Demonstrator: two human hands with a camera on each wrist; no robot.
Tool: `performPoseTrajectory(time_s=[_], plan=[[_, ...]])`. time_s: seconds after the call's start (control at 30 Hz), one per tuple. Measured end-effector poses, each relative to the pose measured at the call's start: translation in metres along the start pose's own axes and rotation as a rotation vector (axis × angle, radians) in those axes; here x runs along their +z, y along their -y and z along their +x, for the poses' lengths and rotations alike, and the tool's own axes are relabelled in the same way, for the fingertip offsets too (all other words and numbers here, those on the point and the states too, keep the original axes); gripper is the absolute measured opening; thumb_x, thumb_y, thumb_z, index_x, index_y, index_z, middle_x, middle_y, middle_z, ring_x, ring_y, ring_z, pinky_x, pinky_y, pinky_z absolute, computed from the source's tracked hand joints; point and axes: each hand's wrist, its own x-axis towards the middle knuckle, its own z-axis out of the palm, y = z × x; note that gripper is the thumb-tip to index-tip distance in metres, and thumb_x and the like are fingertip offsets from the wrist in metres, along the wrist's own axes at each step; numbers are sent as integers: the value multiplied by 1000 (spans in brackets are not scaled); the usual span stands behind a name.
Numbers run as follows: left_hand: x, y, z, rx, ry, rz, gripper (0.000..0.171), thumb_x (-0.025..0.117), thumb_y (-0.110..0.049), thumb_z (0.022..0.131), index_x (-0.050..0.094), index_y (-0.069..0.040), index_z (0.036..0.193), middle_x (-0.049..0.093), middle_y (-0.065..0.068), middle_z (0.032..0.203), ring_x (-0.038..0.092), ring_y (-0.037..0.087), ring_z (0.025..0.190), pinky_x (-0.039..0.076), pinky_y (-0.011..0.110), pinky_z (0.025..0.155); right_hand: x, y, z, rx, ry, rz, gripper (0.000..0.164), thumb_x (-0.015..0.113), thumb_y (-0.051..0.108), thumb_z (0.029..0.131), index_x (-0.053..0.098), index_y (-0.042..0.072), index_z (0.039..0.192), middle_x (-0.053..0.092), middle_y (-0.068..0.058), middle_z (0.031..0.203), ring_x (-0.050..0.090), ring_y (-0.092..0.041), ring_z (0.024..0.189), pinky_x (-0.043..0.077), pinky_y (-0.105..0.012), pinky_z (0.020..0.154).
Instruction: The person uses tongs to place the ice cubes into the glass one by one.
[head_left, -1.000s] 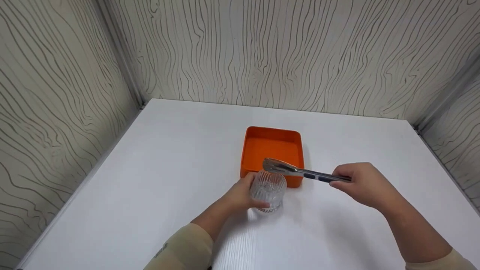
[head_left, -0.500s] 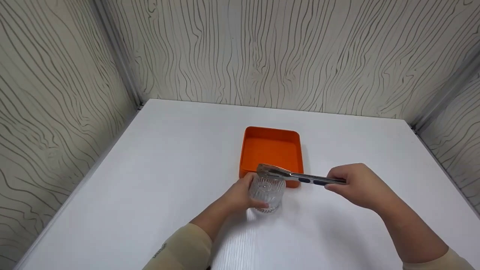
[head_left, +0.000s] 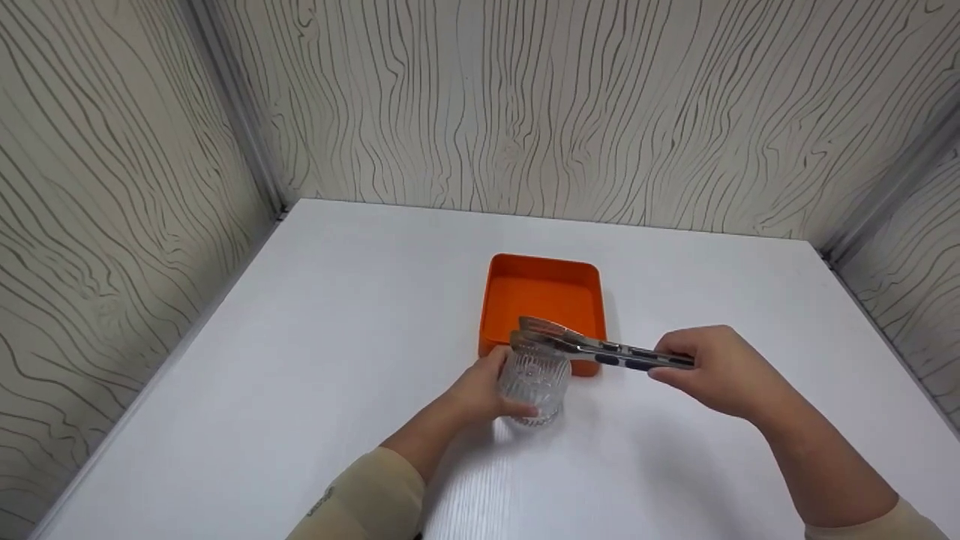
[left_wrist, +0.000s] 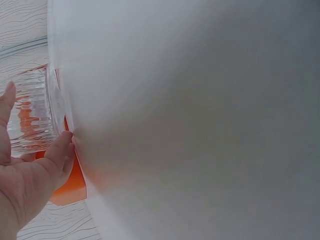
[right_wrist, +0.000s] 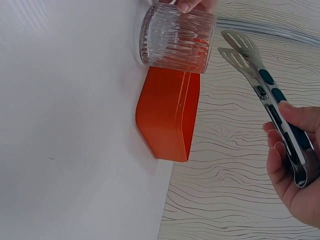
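Note:
A clear ribbed drinking glass (head_left: 534, 386) stands upright on the white table, just in front of the orange box. My left hand (head_left: 480, 388) grips it from the left side, thumb low near its base and fingers round the far side. In my right hand (head_left: 712, 367) are metal serving tongs (right_wrist: 270, 90) with dark inlays on the handles, gripped near the hinge end. Their slotted tips are spread a little, with nothing between them. In the head view the tips overlap the glass's rim; the right wrist view shows them just above its mouth, apart from it.
The square orange box (head_left: 544, 274), open at the top, sits directly behind the glass. Wood-patterned panels (head_left: 480, 105) rise beyond the back edge of the white table (head_left: 360, 300) and along its sides.
The tongs have moved slightly left and down to the glass's mouth, and their tips, closed together earlier, have spread. The left hand and glass have stayed in place.

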Motion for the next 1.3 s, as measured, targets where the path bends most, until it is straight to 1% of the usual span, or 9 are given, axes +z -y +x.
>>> performPoseTrajectory(time_s=[0.2,0.37,0.57,0.67,0.87,1.1,1.3], plan=[[0,1,0,21,4,7,84,85,-35,58,40,-23,128,52,-4,124,47,20,115,37,47,100,0,-3,-1,13,-5,20,5,69,20,80,65,18,80,54,4,62,46,-15,60,39,-26,51],[0,0,-1,9,10,-11,83,85,-34,59,40,-26,128,51,-5,125,46,21,117,36,49,100,1,-6,-1,31,-3,36,5,69,20,80,65,17,80,53,3,63,47,-16,60,39,-27,51],[-1,2,-1,38,20,-13,80,85,-32,60,41,-26,127,52,-6,124,47,20,117,35,48,101,0,-8,-2,-3,-21,66,7,70,22,79,65,17,79,52,3,62,45,-14,58,37,-25,48],[-1,2,-1,37,23,-12,80,85,-32,61,41,-26,127,51,-5,124,47,20,117,36,48,101,-1,-9,-3,-13,-28,66,7,70,22,79,64,18,79,52,4,63,45,-13,58,37,-25,48],[-3,1,-2,36,21,22,79,85,-33,60,42,-25,126,52,-3,123,48,21,115,40,47,98,-1,-10,-3,2,-25,61,6,70,20,79,64,19,79,52,4,63,46,-14,59,38,-25,49],[-4,-1,-4,21,26,43,81,86,-35,58,42,-26,126,51,-3,123,47,21,115,41,46,96,-3,-12,-5,17,-17,78,6,70,21,79,65,18,80,53,3,64,45,-14,60,38,-25,48],[-5,0,-5,49,30,62,82,86,-36,57,42,-23,125,51,-2,121,48,21,113,42,45,95,-3,-16,-5,9,-25,69,8,70,23,79,65,17,81,51,3,63,44,-13,59,37,-26,48]])
